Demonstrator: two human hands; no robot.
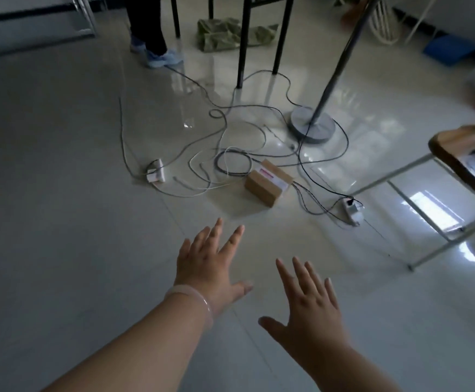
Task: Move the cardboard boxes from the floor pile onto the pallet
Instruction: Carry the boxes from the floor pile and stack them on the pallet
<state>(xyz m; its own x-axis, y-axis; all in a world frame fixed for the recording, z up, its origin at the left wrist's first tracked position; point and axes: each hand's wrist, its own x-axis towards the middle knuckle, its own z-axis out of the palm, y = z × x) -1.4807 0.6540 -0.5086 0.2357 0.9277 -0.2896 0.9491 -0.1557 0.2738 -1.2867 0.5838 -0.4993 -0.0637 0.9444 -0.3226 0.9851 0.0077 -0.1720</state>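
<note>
One cardboard box in sight, lying on the glossy tiled floor among loose cables, between a white power strip on its left and a second power strip on its right. White label with a pink band across the top; print too blurred to read. Brown, small, oblong, closed. Short of the box and apart from it, left hand and right hand stretched forward, backs up, fingers spread: grip wide on both, holding nothing. Pale bangle on the left wrist. Cut off at the top edge, dark trouser legs over blue shoe covers.
</note>
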